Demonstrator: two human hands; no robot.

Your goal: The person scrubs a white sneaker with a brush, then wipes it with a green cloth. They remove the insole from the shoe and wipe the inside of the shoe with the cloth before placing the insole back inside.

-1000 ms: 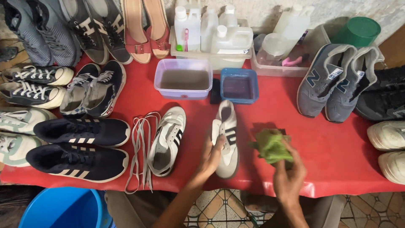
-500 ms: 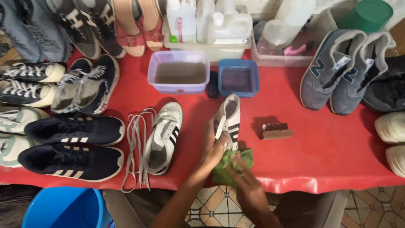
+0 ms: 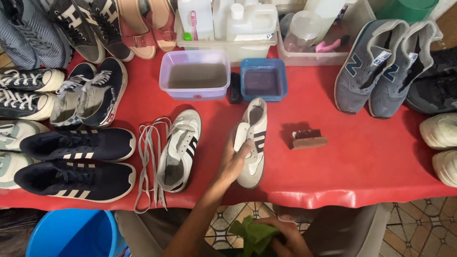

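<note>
Our left hand (image 3: pixel 234 164) is closed around the near half of a white sneaker with black side stripes (image 3: pixel 252 138), thumb over the tongue and fingers along the side. The sneaker lies flat on the red worktop (image 3: pixel 371 166) with its heel toward us and its toe pointing at the tubs, so the grip seems meant to pin it in place and keep the upper turned up. Our right hand (image 3: pixel 285 240) sits below the worktop's front edge, over our lap, curled about a bunched green cloth (image 3: pixel 252 234); held there, the cloth is off the shoe and well apart from it.

The laces are out of this pair: a bundle of grey laces (image 3: pixel 151 162) lies stretched beside the matching sneaker (image 3: pixel 180 150), which rests just left of the one we hold. That leaves both tongues loose and the uppers open. A small wooden brush (image 3: pixel 308 139) lies to the right, within reach but untouched.

Straight ahead stand a lilac tub of cloudy water (image 3: pixel 194 75) and a smaller blue tub of darker liquid (image 3: pixel 263 80), close behind the toe, with a tray of white bottles (image 3: pixel 223 21) behind them. Other shoes are lined along both sides, dark navy trainers (image 3: pixel 76 162) to the left and grey trainers (image 3: pixel 381 66) to the right, leaving the middle for the pair in hand. A blue bucket (image 3: pixel 71 233) stands on the floor at lower left.
</note>
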